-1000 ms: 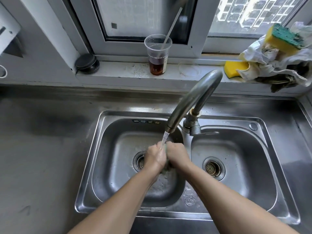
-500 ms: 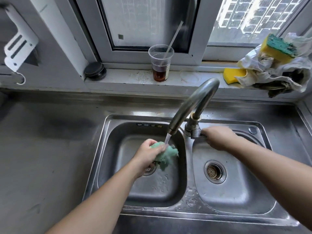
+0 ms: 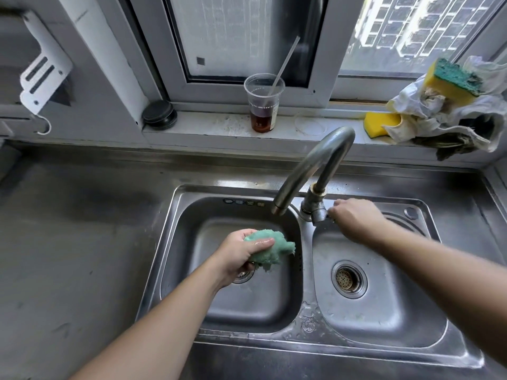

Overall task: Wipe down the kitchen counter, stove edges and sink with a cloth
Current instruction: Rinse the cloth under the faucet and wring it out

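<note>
Steel worktop (image 3: 82,229) all around, with a 2-basin sink (image 3: 304,329) set into it. The tap (image 3: 312,165) curves over the left basin, no water coming out that I can see. Right hand (image 3: 354,219) is closed on the tap's handle. Left hand (image 3: 237,255) is squeezing a wet green cloth (image 3: 271,250) over the left basin's drain.
</note>
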